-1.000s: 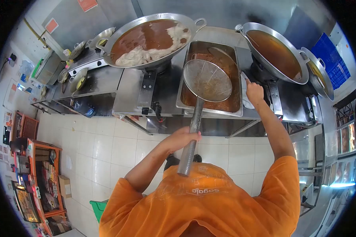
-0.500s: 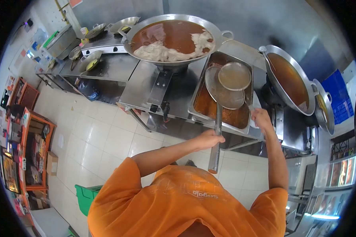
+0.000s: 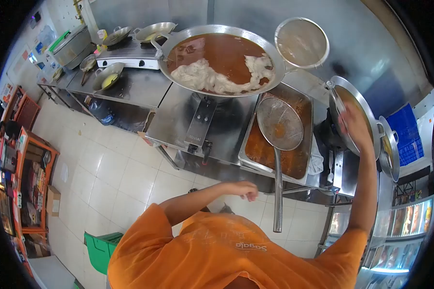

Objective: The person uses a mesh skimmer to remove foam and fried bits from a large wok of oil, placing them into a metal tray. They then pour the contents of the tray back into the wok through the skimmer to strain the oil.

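While the large mesh skimmer lies across the rectangular steel tray of reddish-brown sauce, its long metal handle sticks out past the counter edge toward you, and nothing grips it. Your left hand hangs just beside that handle, fingers loosely curled and holding nothing, close to it but apart. Your right hand is raised high and blurred, in front of the wok of brown broth at the right; a second, smaller strainer is up in the air above the tray, near the steel wall, but you cannot tell from this view how your fingers close on its handle, which is hidden. Just left of the tray sits the big wok on its burner, filled with brown broth and a pale white mass floating in it. Farther left, small pans rest on the steel counter. Below you, white floor tiles and a green bin.
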Demonstrator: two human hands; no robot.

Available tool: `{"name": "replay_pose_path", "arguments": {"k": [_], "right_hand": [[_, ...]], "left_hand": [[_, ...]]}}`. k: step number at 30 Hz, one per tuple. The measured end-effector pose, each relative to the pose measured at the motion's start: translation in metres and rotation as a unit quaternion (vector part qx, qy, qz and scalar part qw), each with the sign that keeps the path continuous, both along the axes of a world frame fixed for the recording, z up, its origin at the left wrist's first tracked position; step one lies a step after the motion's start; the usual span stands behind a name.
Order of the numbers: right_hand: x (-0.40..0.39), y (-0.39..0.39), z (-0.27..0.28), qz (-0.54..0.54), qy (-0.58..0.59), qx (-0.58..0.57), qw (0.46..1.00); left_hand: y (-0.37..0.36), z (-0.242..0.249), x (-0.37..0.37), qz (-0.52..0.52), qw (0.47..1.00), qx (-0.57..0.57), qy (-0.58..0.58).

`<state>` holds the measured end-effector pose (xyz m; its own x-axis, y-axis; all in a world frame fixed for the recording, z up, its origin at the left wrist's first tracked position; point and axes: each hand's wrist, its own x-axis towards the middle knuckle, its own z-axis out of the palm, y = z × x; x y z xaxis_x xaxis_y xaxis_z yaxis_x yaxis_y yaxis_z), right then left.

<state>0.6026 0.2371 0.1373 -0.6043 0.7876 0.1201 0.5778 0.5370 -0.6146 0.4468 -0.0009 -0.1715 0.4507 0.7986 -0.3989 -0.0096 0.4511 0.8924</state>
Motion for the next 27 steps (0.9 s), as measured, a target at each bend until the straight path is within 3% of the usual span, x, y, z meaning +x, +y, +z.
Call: {"name": "replay_pose_path", "arguments": {"k": [1,2,3,5,7,8,9,10,11,12,13,14,15,16,18,19,20,21,22,24,25,26,27], "right_hand": [[-0.017,0.036,-0.009,0.021,-0.011,0.073,0.997],[-0.04,0.079,-0.021,0.035,-0.092,0.25,0.963],[-0.055,0.114,-0.027,0.048,-0.172,0.417,0.891],[-0.111,0.113,-0.02,-0.026,-0.255,0.356,0.899],[-0.15,0.121,-0.027,-0.055,-0.269,0.372,0.887],[-0.163,0.124,-0.028,-0.058,-0.268,0.375,0.885],[-0.173,0.125,-0.029,-0.059,-0.275,0.372,0.884],[-0.185,0.127,-0.032,-0.058,-0.283,0.369,0.883],[-0.191,0.134,-0.035,-0.057,-0.286,0.368,0.883],[-0.195,0.142,-0.039,-0.05,-0.296,0.375,0.877],[-0.198,0.147,-0.042,-0.043,-0.306,0.381,0.871],[-0.198,0.148,-0.043,-0.041,-0.308,0.38,0.871],[-0.197,0.147,-0.041,-0.033,-0.315,0.384,0.867],[-0.196,0.147,-0.04,-0.026,-0.321,0.388,0.864],[-0.186,0.147,-0.038,-0.015,-0.318,0.394,0.862],[-0.18,0.148,-0.037,-0.005,-0.314,0.401,0.861],[-0.176,0.153,-0.034,-0.003,-0.314,0.401,0.861],[-0.169,0.158,-0.032,0.02,-0.329,0.404,0.853],[-0.163,0.163,-0.031,0.042,-0.342,0.407,0.846],[-0.152,0.156,-0.024,0.051,-0.346,0.395,0.85],[-0.146,0.151,-0.019,0.061,-0.35,0.386,0.851],[-0.14,0.145,-0.016,0.061,-0.349,0.384,0.852],[-0.136,0.137,-0.012,0.064,-0.343,0.366,0.862]], "left_hand": [[-0.012,-0.017,-0.014,0.028,0.999,0.001,0.018],[-0.023,-0.039,-0.032,0.058,0.997,0.01,0.054],[-0.034,-0.069,-0.044,0.088,0.992,0.021,0.09],[-0.074,-0.144,-0.078,0.197,0.967,0.044,0.156],[-0.138,-0.276,-0.118,0.121,0.795,0.325,0.497],[-0.163,-0.275,-0.127,0.025,0.781,0.188,0.595],[-0.21,-0.333,-0.136,0.132,0.761,0.105,0.627],[-0.255,-0.355,-0.147,0.078,0.768,0.042,0.634],[-0.293,-0.364,-0.133,0.307,0.749,-0.159,0.566],[-0.332,-0.38,-0.135,0.264,0.766,-0.282,0.515],[-0.364,-0.375,-0.136,0.262,0.766,-0.284,0.513],[-0.395,-0.366,-0.134,0.342,0.77,-0.407,0.353],[-0.417,-0.352,-0.131,0.407,0.736,-0.51,0.178],[-0.424,-0.331,-0.124,0.406,0.735,-0.512,0.178],[-0.415,-0.286,-0.112,0.558,0.627,-0.531,0.118],[-0.416,-0.295,-0.118,0.557,0.626,-0.533,0.117],[-0.427,-0.332,-0.13,0.585,0.609,-0.534,0.028],[-0.419,-0.315,-0.134,0.608,0.586,-0.532,-0.061],[-0.394,-0.304,-0.125,0.554,0.64,-0.525,0.085],[-0.363,-0.306,-0.133,0.491,0.728,-0.448,0.167],[-0.351,-0.318,-0.146,0.211,0.857,-0.289,0.371],[-0.321,-0.31,-0.154,0.047,0.832,-0.194,0.517],[-0.303,-0.309,-0.159,0.115,0.831,-0.185,0.513]]}}
